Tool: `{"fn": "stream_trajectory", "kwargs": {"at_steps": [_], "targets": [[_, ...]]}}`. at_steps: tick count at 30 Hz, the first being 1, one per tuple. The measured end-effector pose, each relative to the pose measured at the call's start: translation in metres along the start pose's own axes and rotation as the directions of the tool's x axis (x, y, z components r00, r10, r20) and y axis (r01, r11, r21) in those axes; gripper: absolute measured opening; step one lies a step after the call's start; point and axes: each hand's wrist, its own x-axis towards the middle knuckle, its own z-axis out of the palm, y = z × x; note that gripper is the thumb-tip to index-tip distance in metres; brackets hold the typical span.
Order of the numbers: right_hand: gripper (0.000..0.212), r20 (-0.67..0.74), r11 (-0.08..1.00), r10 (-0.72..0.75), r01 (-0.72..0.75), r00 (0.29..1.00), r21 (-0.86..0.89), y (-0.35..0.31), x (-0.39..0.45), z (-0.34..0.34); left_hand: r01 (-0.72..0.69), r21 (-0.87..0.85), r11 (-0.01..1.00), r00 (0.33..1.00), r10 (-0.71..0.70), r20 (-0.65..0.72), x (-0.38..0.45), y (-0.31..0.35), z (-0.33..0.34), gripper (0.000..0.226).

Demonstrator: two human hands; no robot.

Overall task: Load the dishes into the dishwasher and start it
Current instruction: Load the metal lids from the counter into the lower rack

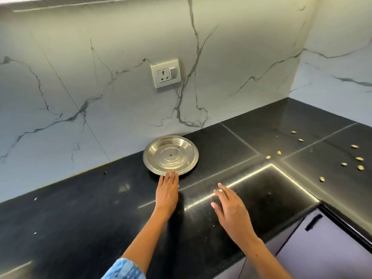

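Item: steel plate (170,155), round, shallow, with ringed centre. Lies flat on the black counter (80,218), close to the marble wall (100,87) at 12 o'clock from the person. Appears empty apart from one small dark speck at its middle.

Item: left hand (167,191). Fingers (170,176) straight and together, tips touching the plate's near rim at its 6 o'clock edge; nothing gripped. Judged purpose: reaching to draw or lift the plate for loading.

Item: right hand (229,208). Fingers spread and relaxed, holding nothing, low over the counter at 4 o'clock from the plate, apart from it. Whether it touches the counter cannot be told. Likely poised to help take the plate.

Item: scattered shells (342,158), small and pale, on the counter at 3 o'clock from the plate, well apart.

Item: wall socket (166,73), with switch, above the plate at 12 o'clock.

Item: cabinet door (322,248) with dark handle, below the counter edge at 4 o'clock. No dishwasher identifiable in view; loading judged not yet begun for this plate.
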Motion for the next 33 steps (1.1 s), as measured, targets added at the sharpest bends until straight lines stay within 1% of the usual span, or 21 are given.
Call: {"fn": "stream_trajectory", "kwargs": {"at_steps": [1, 3, 5, 8, 9, 11, 14, 20, 23, 25, 27, 29, 30, 32, 33], "targets": [[0.036, 0.005, 1.0, 0.005, -0.005, 1.0, -0.001, 0.004, 0.002, 0.001, -0.01, 0.046, 0.999, 0.999, 0.008, 0.048, 0.009, -0.002, 0.003, 0.054], [0.036, 0.013, 1.0, 0.014, -0.014, 1.0, -0.026, 0.011, 0.003, 0.001, -0.04, 0.146, 0.988, 0.998, 0.033, 0.052, 0.024, -0.007, 0.011, 0.056], [0.037, 0.022, 0.998, 0.029, -0.028, 0.999, -0.048, 0.018, 0.005, 0.0, -0.062, 0.174, 0.983, 0.997, 0.052, 0.063, 0.038, -0.012, 0.02, 0.055], [0.039, 0.017, 0.997, 0.037, -0.036, 0.999, -0.062, 0.026, 0.007, -0.005, -0.104, 0.18, 0.978, 0.995, 0.101, 0.022, 0.059, -0.018, 0.029, 0.039], [0.039, 0.012, 0.997, 0.039, -0.038, 0.999, -0.069, 0.028, 0.007, -0.008, -0.119, 0.177, 0.977, 0.993, 0.118, 0.013, 0.065, -0.019, 0.03, 0.037], [0.038, 0.002, 0.996, 0.036, -0.035, 0.999, -0.086, 0.033, 0.007, -0.012, -0.179, 0.108, 0.978, 0.984, 0.179, 0.007, 0.075, -0.018, 0.027, 0.047], [0.037, 0.004, 0.993, 0.039, -0.038, 0.999, -0.109, 0.041, 0.004, -0.015, -0.229, 0.096, 0.969, 0.972, 0.232, -0.019, 0.082, -0.019, 0.026, 0.051], [0.038, 0.005, 0.988, 0.083, -0.081, 0.997, -0.13, 0.047, -0.004, -0.017, -0.247, 0.053, 0.968, 0.969, 0.247, 0.003, 0.085, -0.022, 0.025, 0.05], [0.038, 0.002, 0.986, 0.095, -0.094, 0.995, -0.137, 0.047, -0.008, -0.018, -0.275, 0.039, 0.961, 0.96, 0.276, -0.038, 0.083, -0.022, 0.016, 0.054], [0.038, -0.007, 0.985, 0.098, -0.098, 0.995, -0.145, 0.046, -0.012, -0.021, -0.299, 0.03, 0.954, 0.951, 0.3, -0.08, 0.076, -0.02, 0.006, 0.05], [0.037, -0.025, 0.983, 0.098, -0.101, 0.995, -0.152, 0.045, -0.018, -0.025, -0.348, 0.014, 0.937, 0.927, 0.347, -0.144, 0.065, -0.015, -0.003, 0.046], [0.037, -0.053, 0.984, 0.097, -0.104, 0.994, -0.147, 0.043, -0.024, -0.032, -0.419, 0.0, 0.908, 0.888, 0.41, -0.211, 0.049, -0.008, -0.013, 0.04], [0.037, -0.075, 0.984, 0.09, -0.101, 0.993, -0.145, 0.042, -0.027, -0.037, -0.46, -0.006, 0.888, 0.859, 0.444, -0.254, 0.04, -0.004, -0.019, 0.035], [0.036, -0.111, 0.986, 0.085, -0.1, 0.99, -0.133, 0.037, -0.035, -0.05, -0.546, -0.019, 0.837, 0.79, 0.508, -0.342, 0.019, 0.008, -0.03, 0.017], [0.037, -0.125, 0.987, 0.077, -0.093, 0.989, -0.128, 0.036, -0.04, -0.056, -0.58, -0.039, 0.813, 0.764, 0.527, -0.371, 0.01, 0.015, -0.034, 0.014]]}}
